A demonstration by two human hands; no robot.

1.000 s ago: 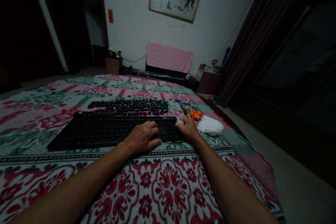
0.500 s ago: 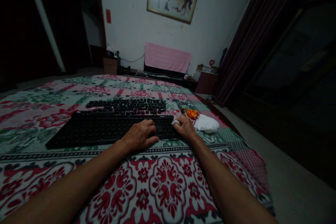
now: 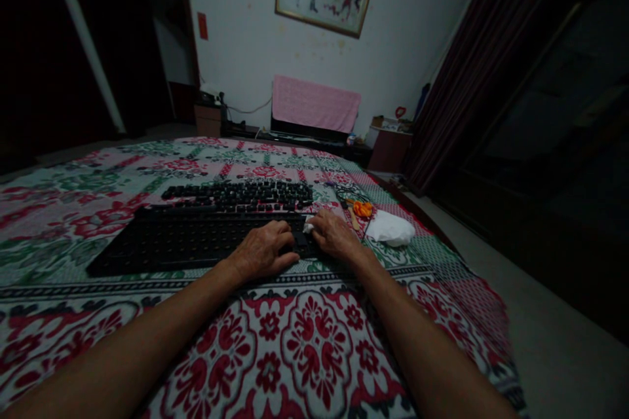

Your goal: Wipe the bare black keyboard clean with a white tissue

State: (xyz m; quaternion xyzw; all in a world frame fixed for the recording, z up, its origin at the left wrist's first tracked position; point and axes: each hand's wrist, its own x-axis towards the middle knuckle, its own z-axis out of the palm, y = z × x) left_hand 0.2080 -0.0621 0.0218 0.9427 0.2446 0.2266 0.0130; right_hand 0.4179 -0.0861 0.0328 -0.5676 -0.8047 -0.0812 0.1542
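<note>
A black keyboard [image 3: 187, 239] with its keycaps off lies on the patterned bedspread, small studs showing in rows. My left hand [image 3: 265, 249] holds it right of the middle, fingers curled over the top and thumb along the front edge. Pinched in my right hand [image 3: 335, 234] is a small wad of white tissue [image 3: 308, 225], pressed near the keyboard's upper right edge. That hand covers the keyboard's right end. Behind the keyboard, the loose black keycaps [image 3: 240, 195] are laid out in rows.
Right of my right hand are a crumpled white tissue [image 3: 393, 229], an orange object [image 3: 362, 209], a wooden-looking stick [image 3: 353, 218] and a dark cable [image 3: 351, 192]. The bedspread [image 3: 314, 340] runs to an edge on the right. A pink cloth [image 3: 314, 103] hangs at the far wall.
My right hand has slid left along the keyboard with the tissue, nearer to my left hand. The left hand stays in place. The stick beside the orange object now shows more.
</note>
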